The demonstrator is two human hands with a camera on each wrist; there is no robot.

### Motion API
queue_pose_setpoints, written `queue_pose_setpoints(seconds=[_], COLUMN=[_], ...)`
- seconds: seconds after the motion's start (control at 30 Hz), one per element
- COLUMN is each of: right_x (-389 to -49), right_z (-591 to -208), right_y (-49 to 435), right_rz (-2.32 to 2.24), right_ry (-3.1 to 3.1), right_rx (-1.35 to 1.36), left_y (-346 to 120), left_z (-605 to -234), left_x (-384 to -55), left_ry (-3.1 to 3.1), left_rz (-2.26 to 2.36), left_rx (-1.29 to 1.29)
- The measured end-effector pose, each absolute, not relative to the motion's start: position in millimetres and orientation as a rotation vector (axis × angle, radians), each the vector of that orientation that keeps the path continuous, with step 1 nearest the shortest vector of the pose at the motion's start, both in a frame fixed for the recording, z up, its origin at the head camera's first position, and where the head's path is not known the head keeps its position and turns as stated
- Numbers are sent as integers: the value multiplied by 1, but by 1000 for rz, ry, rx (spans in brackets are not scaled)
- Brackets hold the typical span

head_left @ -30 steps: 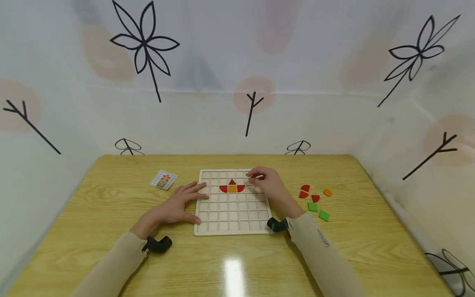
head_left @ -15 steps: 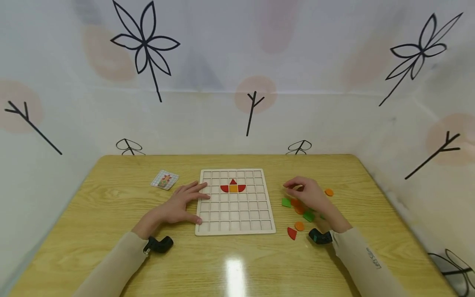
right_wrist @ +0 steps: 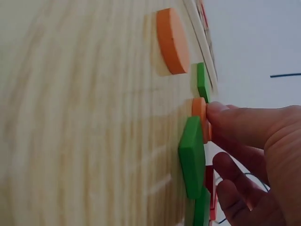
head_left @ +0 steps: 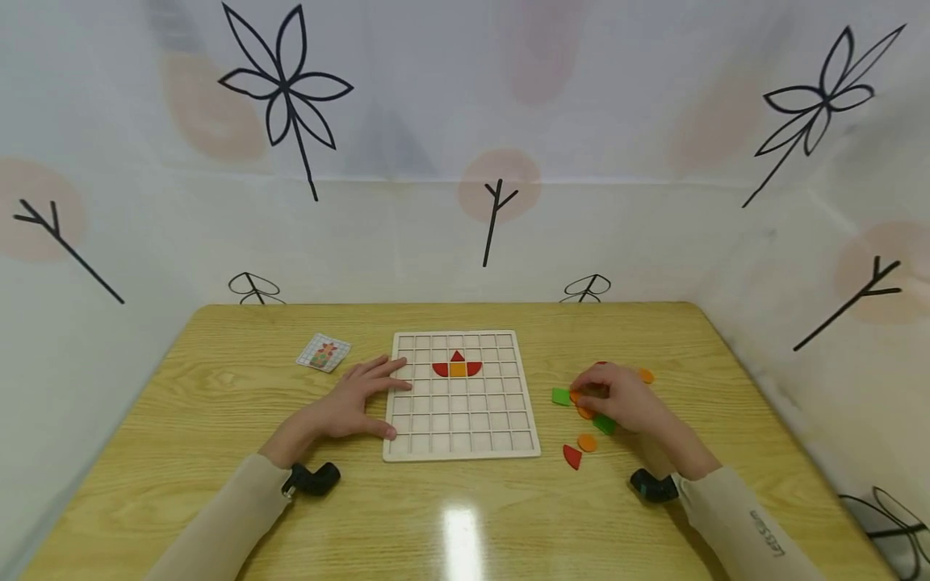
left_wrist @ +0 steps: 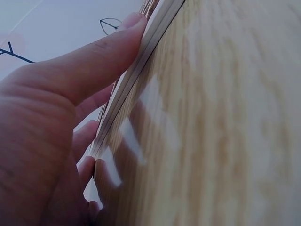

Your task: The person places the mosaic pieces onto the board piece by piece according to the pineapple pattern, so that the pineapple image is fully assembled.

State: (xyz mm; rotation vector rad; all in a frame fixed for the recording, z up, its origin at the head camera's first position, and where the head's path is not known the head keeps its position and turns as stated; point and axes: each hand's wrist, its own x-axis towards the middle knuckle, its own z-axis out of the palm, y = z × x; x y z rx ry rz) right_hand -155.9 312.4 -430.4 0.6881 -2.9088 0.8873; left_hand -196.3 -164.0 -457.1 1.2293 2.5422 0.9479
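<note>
My left hand (head_left: 353, 403) lies with fingers spread along the left edge of a white gridded board (head_left: 439, 444), its fingertips and thumb resting on the rim. On the board sit a red triangle (head_left: 457, 356), an orange square (head_left: 458, 369) and a red quarter-round piece (head_left: 440, 369) on the left, with a red one (head_left: 474, 369) on the right. My right hand (head_left: 628, 399) is at the loose pieces to the right, thumb and forefinger pinching an orange disc (right_wrist: 199, 108). Another orange piece lies close against it, partly hidden by the fingers.
A small picture card (head_left: 323, 353) lies left of the board. Around my right hand are a green square (head_left: 561, 396), another green square (head_left: 604, 424), an orange disc (head_left: 587, 442), a red quarter-round piece (head_left: 572, 457) and a farther orange disc (head_left: 647, 376).
My right hand has moved from above the board's right side to the loose pieces, then lowered towards me onto an orange disc. My left hand stays on the board's edge.
</note>
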Motion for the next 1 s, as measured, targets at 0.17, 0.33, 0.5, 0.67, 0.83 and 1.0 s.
queue_pose_setpoints(seconds=[0.17,0.33,0.5,0.67,0.83,1.0], right_x=[-155,-156,-156,-156,-156,-158], right_z=[-429,-427,-426,-427,-428,-428], right_y=[310,309,311,313,314,309], right_rz=[868,868,905,904,916,956], right_ry=[-2914,-2940,-2933,-2912,-2885,-2827], right_rx=[686,684,706,720,718,680], left_y=[-164,-163,-163,-163,-163,-164], left_z=[-458,-457,-457,-456,-456,-454], left_x=[-197,-197,-197,-197,-196,-195], left_ry=[2538,2539,2542,2539,2538,2536], left_rz=[951,956,944,944,943,939], left_rx=[1234,1226,1218,1216,1206,1195])
